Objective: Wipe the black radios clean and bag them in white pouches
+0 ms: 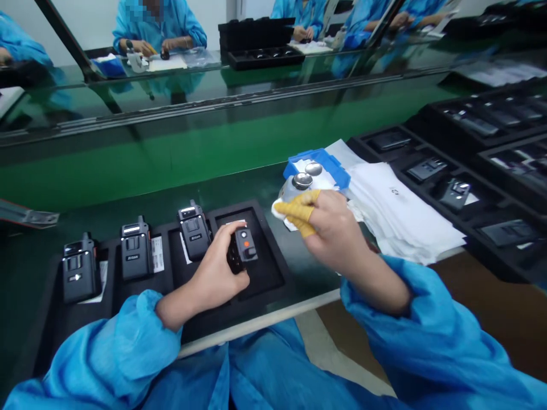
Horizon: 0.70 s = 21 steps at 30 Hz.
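Observation:
My left hand is wrapped round a small black two-way radio, its end with an orange button facing up. Beneath it lies a black foam tray, where several more radios rest in a row to the left, with white labels beside them. My right hand, in yellow finger covers, pinches a small white wipe. Just behind that hand stands a dispenser bottle with a round metal top. The fingertips and the wipe are apart from the radio.
A blue box of white wipes sits behind my right hand, beside a stack of white sheets. Foam trays with devices fill the right side. Across the green divider, co-workers in blue handle small parts.

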Motion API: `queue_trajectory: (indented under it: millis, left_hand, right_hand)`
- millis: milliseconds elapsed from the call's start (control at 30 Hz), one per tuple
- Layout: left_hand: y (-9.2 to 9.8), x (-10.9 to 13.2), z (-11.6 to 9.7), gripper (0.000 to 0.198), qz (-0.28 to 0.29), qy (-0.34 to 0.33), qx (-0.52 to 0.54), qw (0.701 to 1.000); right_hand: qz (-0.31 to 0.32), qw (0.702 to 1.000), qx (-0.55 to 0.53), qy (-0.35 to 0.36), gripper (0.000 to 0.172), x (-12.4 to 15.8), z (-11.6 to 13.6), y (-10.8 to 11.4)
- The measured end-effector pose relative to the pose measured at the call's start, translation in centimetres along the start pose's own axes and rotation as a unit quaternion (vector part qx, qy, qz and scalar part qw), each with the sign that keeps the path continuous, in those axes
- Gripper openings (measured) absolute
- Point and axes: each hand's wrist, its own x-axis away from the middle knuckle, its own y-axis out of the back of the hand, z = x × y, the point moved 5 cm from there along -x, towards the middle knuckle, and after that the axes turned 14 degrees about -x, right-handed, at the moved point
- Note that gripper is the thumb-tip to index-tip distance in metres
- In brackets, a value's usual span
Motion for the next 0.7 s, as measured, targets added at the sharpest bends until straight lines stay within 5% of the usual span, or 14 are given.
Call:
queue_trajectory:
  millis: [133,333,700]
  left_hand:
    - [-0.2,0.9,0.0,0.061,0.004,-0.023,-0.012,1.0]
    - [-0.4,1.1,0.0,0.055,0.009,-0.032,-0.02,0.999]
    - [-0.2,0.9,0.0,0.06,0.008,-0.071,-0.013,0.997]
  right_hand:
    - [0.033,0.995,-0.063,0.066,0.039,1.3,4.1,-1.1]
    - [0.028,0.997,-0.018,0.072,0.052,1.5,4.8,-1.2]
    - [-0.008,0.989,0.024,0.145,0.033,1.9,7.3,-2.2]
